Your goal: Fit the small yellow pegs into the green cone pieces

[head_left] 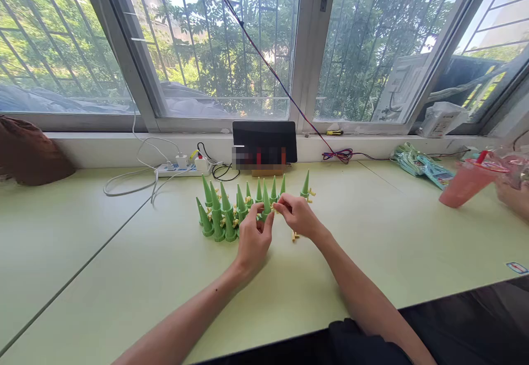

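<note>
Several green cone-shaped plastic pieces (218,210) stand upright in a cluster on the pale green table (124,266), some with small yellow parts on them. My left hand (253,239) is closed around one green cone (266,204) at the right of the cluster. My right hand (298,215) pinches a small yellow part at that cone's side. One more cone (306,185) stands apart behind my right hand. A small yellow piece (294,236) lies on the table below my right wrist.
A dark tablet (264,143) leans against the window sill behind the cones. A power strip with white cables (177,168) lies at the back left, a brown bag (28,153) far left. At right another person's hand (512,194) is by a pink cup (467,183) and green packets (417,164).
</note>
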